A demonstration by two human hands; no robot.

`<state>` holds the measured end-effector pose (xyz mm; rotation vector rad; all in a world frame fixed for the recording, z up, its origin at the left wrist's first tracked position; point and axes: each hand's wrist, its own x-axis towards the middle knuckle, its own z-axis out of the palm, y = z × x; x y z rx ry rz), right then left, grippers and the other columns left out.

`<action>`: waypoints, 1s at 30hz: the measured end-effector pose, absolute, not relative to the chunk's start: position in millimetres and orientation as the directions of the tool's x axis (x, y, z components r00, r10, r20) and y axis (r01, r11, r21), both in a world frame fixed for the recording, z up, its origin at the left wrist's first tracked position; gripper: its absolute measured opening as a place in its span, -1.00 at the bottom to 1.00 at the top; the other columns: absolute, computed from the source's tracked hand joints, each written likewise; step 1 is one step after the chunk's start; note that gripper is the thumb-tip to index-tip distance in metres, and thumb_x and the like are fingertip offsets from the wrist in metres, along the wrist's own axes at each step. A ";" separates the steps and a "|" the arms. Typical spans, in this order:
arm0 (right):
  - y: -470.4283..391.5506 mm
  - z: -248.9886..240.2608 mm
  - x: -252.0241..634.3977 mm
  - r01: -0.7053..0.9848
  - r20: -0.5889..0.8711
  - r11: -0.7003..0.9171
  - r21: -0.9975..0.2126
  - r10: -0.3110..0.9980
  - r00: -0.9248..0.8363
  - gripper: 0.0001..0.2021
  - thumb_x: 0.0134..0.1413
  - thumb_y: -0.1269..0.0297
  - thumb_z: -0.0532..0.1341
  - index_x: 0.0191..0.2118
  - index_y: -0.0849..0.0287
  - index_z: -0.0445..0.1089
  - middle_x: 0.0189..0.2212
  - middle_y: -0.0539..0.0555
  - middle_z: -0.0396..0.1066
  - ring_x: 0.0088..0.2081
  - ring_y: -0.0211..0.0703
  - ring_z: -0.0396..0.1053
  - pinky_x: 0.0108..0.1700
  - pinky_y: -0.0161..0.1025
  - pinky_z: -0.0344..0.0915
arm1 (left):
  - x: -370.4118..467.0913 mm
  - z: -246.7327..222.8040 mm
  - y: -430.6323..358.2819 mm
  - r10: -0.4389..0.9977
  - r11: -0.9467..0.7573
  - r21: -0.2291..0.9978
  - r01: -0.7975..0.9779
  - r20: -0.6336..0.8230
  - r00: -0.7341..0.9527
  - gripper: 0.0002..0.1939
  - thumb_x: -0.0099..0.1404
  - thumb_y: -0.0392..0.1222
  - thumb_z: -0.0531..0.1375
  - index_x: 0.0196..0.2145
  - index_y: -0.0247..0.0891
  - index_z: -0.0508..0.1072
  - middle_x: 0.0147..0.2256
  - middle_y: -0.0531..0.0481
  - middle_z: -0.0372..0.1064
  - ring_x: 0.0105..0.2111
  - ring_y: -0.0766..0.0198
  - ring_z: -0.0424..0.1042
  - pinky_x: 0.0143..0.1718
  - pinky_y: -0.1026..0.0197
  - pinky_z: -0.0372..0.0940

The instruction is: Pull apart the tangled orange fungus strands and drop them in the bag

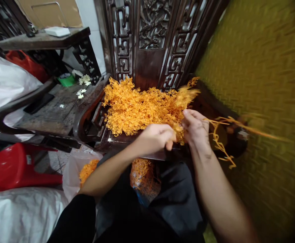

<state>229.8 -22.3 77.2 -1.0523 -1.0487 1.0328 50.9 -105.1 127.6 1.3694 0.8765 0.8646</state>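
A heap of orange plastic flower sprigs [134, 108] lies on the dark wooden seat in front of me. My right hand [197, 126] is closed round an orange flower sprig [186, 98], at the heap's right end. Its flowery head is smeared by motion above my fingers, and thin orange stems [219, 141] stick out to the right behind the hand. Just left of it, at the near edge of the heap, my left hand [161, 136] is closed with fingers curled; what it pinches, if anything, is hidden.
A carved wooden chair back [149, 64] rises behind the heap. To the left are a wooden armchair with green tape [66, 79], a red plastic stool [23, 165] and white sacks [23, 216]. A bag of orange sprigs [72, 170] stands below; another wrapped bundle [144, 177] is between my legs.
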 end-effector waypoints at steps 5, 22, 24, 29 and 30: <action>-46.4 87.3 215.6 -0.426 0.117 0.089 -0.900 0.992 -0.040 -0.72 -0.08 0.16 0.50 -0.36 0.12 0.42 -0.71 -0.21 0.00 -0.69 -0.39 0.02 -0.57 -0.31 0.13 | 24.9 114.8 -65.8 0.978 0.102 0.927 -0.362 -0.027 0.206 -0.79 0.23 -0.34 0.02 -0.31 -0.37 0.46 -0.45 -0.04 0.51 -0.75 0.55 -0.03 -0.66 0.28 -0.17; -70.7 96.2 198.8 -0.459 0.057 -0.043 -0.887 0.978 -0.202 -0.79 -0.01 0.22 0.48 -0.37 0.14 0.47 -0.68 -0.16 0.09 -0.65 -0.38 0.12 -0.51 -0.29 0.19 | 4.9 106.3 -57.4 0.895 0.432 0.682 -0.590 -0.247 0.371 -0.50 0.38 0.16 0.19 -0.51 -0.29 0.29 -0.61 0.23 -0.08 -0.72 0.57 -0.17 -0.72 0.41 -0.29; -72.2 98.8 199.4 -0.483 0.035 -0.077 -0.872 0.975 -0.219 -0.80 -0.01 0.23 0.48 -0.37 0.14 0.47 -0.67 -0.15 0.10 -0.65 -0.38 0.12 -0.50 -0.30 0.20 | 5.6 100.4 -55.5 0.941 0.331 0.777 -0.536 -0.224 0.255 -0.41 0.32 0.34 0.19 -0.50 -0.30 0.37 -0.65 0.24 -0.10 -0.73 0.56 -0.19 -0.73 0.40 -0.24; -74.6 100.4 196.2 -0.554 -0.080 -0.283 -0.783 0.929 -0.363 -0.75 0.00 0.25 0.47 -0.45 0.17 0.39 -0.64 -0.14 0.06 -0.63 -0.42 0.06 -0.53 -0.36 0.15 | 11.1 96.3 -61.8 0.994 -0.106 0.985 -0.133 0.109 0.015 -0.19 -0.15 0.23 0.54 -0.03 -0.34 0.55 -0.17 -0.14 0.53 -0.29 0.27 0.48 -0.28 0.26 0.39; -75.1 99.1 194.6 -0.553 -0.094 -0.316 -0.771 0.915 -0.393 -0.74 0.01 0.24 0.46 -0.46 0.17 0.38 -0.63 -0.15 0.05 -0.63 -0.42 0.04 -0.53 -0.37 0.15 | 12.3 98.1 -63.8 0.991 -0.132 0.988 -0.074 0.134 0.027 -0.13 -0.20 0.18 0.56 0.01 -0.34 0.54 -0.05 -0.20 0.53 -0.17 0.18 0.51 -0.15 0.19 0.42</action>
